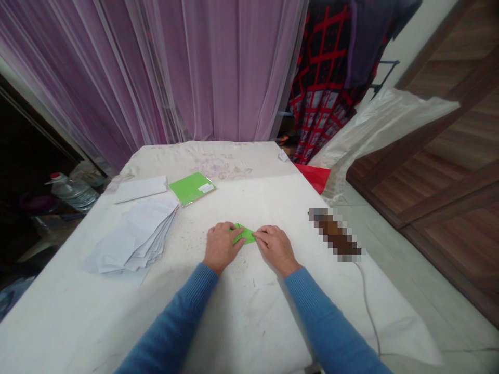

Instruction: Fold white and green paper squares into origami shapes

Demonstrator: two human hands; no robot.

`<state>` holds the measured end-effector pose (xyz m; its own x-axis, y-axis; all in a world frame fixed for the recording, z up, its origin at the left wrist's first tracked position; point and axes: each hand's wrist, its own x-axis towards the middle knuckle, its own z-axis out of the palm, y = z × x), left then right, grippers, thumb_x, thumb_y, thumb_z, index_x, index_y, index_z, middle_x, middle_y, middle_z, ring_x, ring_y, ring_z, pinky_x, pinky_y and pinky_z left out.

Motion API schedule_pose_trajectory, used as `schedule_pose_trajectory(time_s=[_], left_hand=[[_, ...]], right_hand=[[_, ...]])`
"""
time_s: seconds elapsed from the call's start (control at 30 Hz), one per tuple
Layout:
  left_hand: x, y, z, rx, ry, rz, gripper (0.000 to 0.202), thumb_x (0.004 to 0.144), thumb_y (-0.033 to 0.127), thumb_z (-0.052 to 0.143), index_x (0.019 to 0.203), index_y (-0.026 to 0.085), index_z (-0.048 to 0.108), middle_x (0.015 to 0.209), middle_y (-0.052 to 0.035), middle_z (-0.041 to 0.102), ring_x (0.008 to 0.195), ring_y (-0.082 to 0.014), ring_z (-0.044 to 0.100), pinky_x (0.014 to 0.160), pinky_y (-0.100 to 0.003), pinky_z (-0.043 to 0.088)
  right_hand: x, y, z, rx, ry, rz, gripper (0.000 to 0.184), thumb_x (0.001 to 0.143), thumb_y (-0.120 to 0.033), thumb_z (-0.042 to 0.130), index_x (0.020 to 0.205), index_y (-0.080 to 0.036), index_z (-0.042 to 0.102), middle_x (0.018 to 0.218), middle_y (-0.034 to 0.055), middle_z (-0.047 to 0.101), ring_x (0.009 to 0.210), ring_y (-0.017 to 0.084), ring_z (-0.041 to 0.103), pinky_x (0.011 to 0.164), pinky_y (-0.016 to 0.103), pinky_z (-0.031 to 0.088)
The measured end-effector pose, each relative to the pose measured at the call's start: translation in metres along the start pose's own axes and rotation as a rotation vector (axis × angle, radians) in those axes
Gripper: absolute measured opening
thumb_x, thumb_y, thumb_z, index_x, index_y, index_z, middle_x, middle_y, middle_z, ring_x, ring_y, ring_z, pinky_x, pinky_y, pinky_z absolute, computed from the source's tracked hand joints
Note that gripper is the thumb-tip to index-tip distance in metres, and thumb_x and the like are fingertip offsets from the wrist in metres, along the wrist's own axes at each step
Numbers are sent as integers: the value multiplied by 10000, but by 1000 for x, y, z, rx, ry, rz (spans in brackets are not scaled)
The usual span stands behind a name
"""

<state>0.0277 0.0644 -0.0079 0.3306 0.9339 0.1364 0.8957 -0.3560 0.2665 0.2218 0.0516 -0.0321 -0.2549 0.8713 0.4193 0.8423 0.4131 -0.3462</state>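
Observation:
A small folded piece of green paper (247,236) lies at the middle of the white-covered table, between my two hands. My left hand (222,244) rests over its left part, with thumb and fingers pressed on the paper. At the right tip of the paper, my right hand (276,248) pinches the corner between thumb and index finger. Parts of the green paper are hidden under the left fingers. Behind it to the left is a flat pack of green paper (189,189) with a white label.
A fanned stack of white sheets (128,234) and a white flat packet (141,188) lie on the left of the table (234,322). Toward the right edge is a blurred-out brown object (335,235) with a cable (366,301). A water bottle (74,192) stands beyond the left edge.

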Motion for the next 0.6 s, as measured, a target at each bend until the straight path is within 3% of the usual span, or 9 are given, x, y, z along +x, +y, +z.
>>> schedule_pose_trajectory(time_s=[0.3,0.5,0.6], left_hand=[[1,6,-2,46,-9,-43,338,886,454,576,1199,344,641,1106,-49,627,1049,-242,536,849,-383,387],[1,7,-2,54,-21,-44,350,895,462,557,1219,349,625,1117,-51,621,1058,-243,525,858,-389,375],[1,7,-2,57,-24,-42,350,901,469,543,1220,348,624,1120,-53,617,1058,-242,522,857,-384,374]], right_hand=[[0,-1,1,-24,-1,57,221,898,-175,552,1025,-242,719,943,50,688,880,194,581,795,310,443],[-5,9,0,47,84,127,276,911,-152,466,1035,-219,704,975,57,703,904,199,605,835,317,470],[-5,8,-3,72,72,87,251,893,-172,508,1044,-224,701,995,53,701,914,200,603,849,323,473]])
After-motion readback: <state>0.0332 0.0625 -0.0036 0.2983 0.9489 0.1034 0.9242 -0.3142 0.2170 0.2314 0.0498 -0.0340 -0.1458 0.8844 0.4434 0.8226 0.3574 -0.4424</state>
